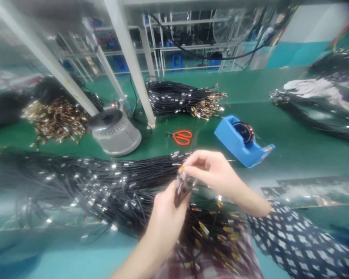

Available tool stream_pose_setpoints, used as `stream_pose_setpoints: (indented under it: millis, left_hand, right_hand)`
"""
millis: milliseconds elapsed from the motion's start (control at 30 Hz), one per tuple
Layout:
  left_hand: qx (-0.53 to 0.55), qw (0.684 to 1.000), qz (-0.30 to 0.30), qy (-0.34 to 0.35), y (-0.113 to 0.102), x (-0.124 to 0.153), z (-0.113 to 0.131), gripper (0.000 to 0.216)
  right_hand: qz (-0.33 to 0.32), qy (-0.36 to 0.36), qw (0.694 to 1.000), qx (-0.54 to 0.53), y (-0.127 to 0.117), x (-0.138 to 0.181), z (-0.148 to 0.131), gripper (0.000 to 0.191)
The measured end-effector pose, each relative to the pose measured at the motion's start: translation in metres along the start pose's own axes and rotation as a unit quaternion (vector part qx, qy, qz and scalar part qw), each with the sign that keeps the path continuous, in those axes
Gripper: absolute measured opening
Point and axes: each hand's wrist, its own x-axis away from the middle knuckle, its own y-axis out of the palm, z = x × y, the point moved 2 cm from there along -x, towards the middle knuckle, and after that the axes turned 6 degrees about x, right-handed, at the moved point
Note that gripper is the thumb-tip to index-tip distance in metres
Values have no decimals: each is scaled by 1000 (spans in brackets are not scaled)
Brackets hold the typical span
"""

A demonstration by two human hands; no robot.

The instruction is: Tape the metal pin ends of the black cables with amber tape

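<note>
My left hand (165, 213) is closed around a small cluster of cable ends with silvery connectors (180, 184). Just above it, my right hand (213, 168) pinches a small gold-coloured connector (180, 169) between thumb and fingertips; which cable it belongs to is hard to make out. Under and beside both hands spreads a large bundle of thin black cables (128, 170) with shiny silver pieces. More gold-tipped cable ends (203, 228) hang over the table's front edge, across a checked cloth (174, 267).
Orange-handled scissors (182, 136) and a blue tape dispenser (235, 143) lie beyond my hands. A grey round device (116, 135) stands left by a white post (130, 58). Other cable bundles (174, 97) lie behind; a white glove (317, 90) rests on cables at right.
</note>
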Motion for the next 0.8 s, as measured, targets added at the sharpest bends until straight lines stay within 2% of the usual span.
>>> stream_pose_setpoints:
  millis: [167,500,667,800]
  left_hand:
    - [54,997,-10,-45,0,1,-7,13]
    - [109,989,-50,-86,-3,-1,-2,10]
    - [146,982,-72,-95,-9,-1,-3,22]
    - [169,978,-62,-110,-15,-2,-2,31]
  right_hand:
    - [-25,-3,995,-93,1,-2,7,14]
    - [-38,20,990,-134,-4,-3,17,15]
    - [-13,19,989,-145,-12,-3,26,17]
    - [-13,22,987,-159,-14,0,31,18]
